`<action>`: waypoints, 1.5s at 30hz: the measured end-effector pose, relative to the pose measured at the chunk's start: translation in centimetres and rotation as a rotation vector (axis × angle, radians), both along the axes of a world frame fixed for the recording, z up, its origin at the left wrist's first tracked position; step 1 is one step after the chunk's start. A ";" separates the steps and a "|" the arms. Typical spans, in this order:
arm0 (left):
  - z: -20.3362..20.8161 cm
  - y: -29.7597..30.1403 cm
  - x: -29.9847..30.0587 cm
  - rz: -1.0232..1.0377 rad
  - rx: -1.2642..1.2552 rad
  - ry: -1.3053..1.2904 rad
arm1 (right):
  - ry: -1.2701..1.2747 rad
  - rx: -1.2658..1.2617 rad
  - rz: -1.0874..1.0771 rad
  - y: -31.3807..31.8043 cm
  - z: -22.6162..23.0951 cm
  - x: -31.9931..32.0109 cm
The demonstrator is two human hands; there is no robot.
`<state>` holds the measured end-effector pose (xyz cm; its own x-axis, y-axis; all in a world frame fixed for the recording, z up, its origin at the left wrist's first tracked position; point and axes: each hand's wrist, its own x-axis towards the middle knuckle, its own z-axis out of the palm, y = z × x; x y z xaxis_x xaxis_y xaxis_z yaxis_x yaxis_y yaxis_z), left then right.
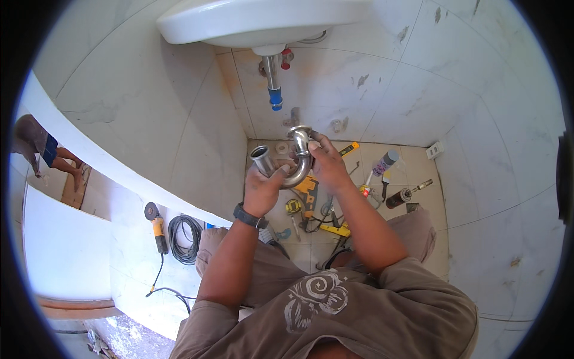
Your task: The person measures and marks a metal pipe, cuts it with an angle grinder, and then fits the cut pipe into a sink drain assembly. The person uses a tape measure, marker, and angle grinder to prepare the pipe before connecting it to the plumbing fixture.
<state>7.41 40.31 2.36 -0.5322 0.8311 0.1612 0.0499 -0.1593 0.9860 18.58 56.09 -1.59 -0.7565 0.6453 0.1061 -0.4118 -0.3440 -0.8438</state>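
Observation:
Between my hands is a shiny metal P-trap pipe (295, 175), curved in a U, held up below the sink. My left hand (263, 190) wraps round its open left end, thumb on the bend. At the upper right, my right hand (326, 160) grips the trap near its flange. Overhead, a white washbasin (263, 24) carries a metal drain tailpiece (271, 72) with a blue sleeve (275, 99) at its lower end. The trap is apart from that tailpiece.
On the tiled floor lie a yellow drill (308, 190), a tape measure (293, 206), a spray can (385, 163) and a dark cylindrical tool (399, 198). An angle grinder (156, 230) and coiled cable (185, 239) sit at left. Another person's legs (66, 160) show at far left.

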 end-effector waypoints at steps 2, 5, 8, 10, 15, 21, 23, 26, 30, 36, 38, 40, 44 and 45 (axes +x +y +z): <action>-0.7 0.6 0.2 -0.005 -0.070 0.067 | -0.043 0.088 0.028 1.3 -0.3 0.7; -1.7 1.7 0.1 0.014 -0.177 0.208 | -0.182 0.042 0.033 3.2 -0.4 0.4; -2.6 2.6 -0.7 0.012 -0.182 0.261 | -0.259 0.175 0.033 4.1 -1.0 -0.6; -3.1 2.9 -1.3 0.013 -0.175 0.254 | -0.356 0.329 -0.059 4.4 -1.6 -1.1; -4.4 3.2 -3.3 -0.092 -0.353 0.292 | -0.449 0.351 -0.045 5.1 -2.5 -1.9; -5.6 4.2 -4.8 0.006 -0.303 0.478 | -0.410 0.430 0.036 6.6 -2.7 -1.2; -5.9 4.8 -4.9 0.094 -0.247 0.434 | -0.436 0.438 0.041 7.2 -3.0 -1.3; -6.4 6.8 -5.9 0.130 -0.393 0.512 | -0.401 0.316 0.028 8.3 -4.2 -2.9; -7.2 9.9 -8.5 0.175 -0.526 0.571 | -0.458 0.187 -0.023 11.0 -6.1 -6.4; -9.0 13.5 -12.1 0.237 -0.558 0.524 | -0.474 0.290 -0.046 15.6 -6.6 -12.1; -9.6 14.5 -12.9 0.246 -0.528 0.549 | -0.493 0.333 -0.040 16.9 -6.4 -13.2; -10.1 15.6 -13.7 0.272 -0.518 0.515 | -0.439 0.336 -0.007 18.1 -6.3 -14.4; -10.7 17.4 -15.1 0.327 -0.472 0.509 | -0.344 0.314 0.031 19.9 -6.3 -16.2; -10.8 17.7 -15.3 0.330 -0.444 0.518 | -0.336 0.331 0.033 20.2 -6.4 -16.6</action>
